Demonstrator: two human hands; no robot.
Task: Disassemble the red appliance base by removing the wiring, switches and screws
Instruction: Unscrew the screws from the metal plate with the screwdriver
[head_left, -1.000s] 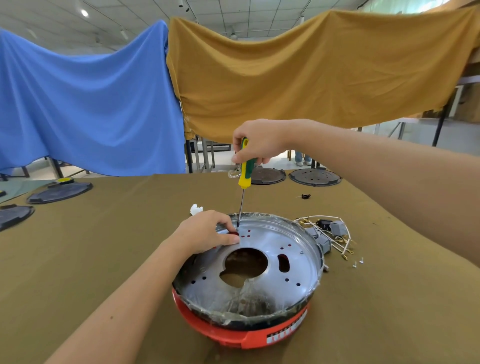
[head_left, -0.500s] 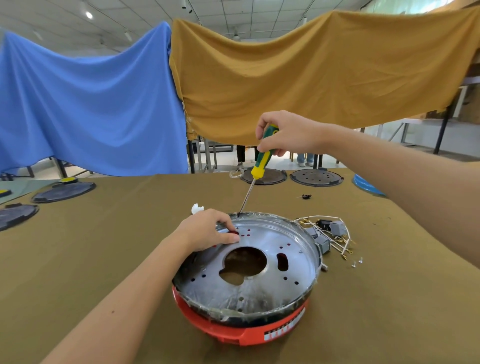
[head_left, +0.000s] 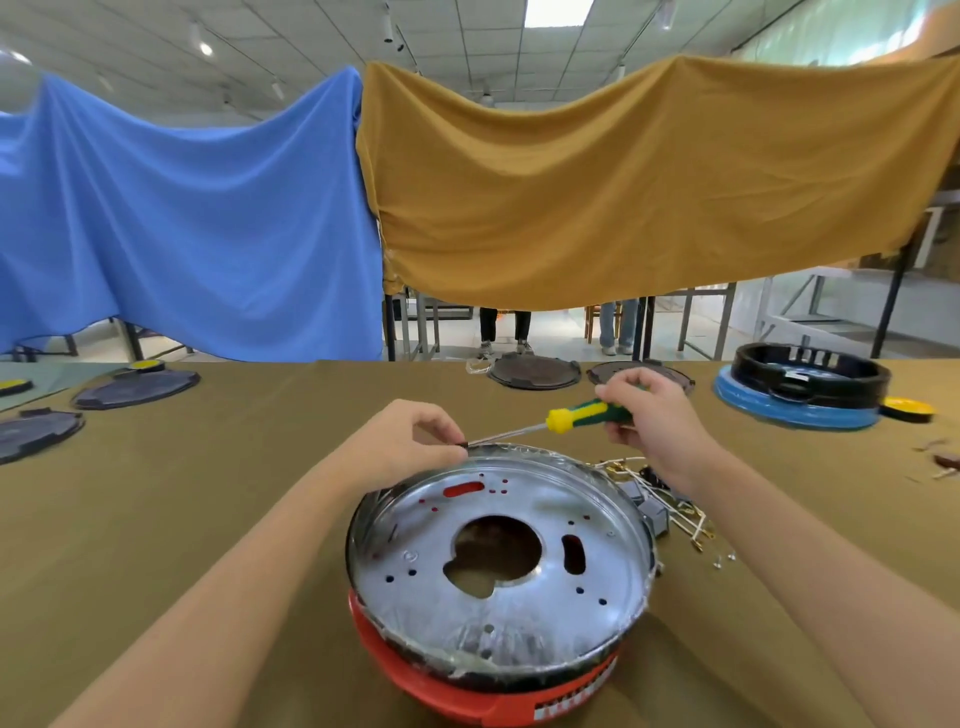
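Right hand (head_left: 649, 415) grips screwdriver (head_left: 587, 414), shaft lying near-horizontal leftward, tip meeting left hand (head_left: 410, 441) pinching a small dark part (head_left: 462, 444) over red appliance base (head_left: 467, 696) far rim.

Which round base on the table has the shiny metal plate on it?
The red base, right under the hands. Its top is a silver plate with holes. The blue base at far right carries a black ring instead.

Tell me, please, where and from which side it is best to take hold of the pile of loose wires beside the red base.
Pinch the wires where the strands bunch near the grey switch block, coming from above on the right; the red base blocks their left side, and the thin splayed ends would likely slip.
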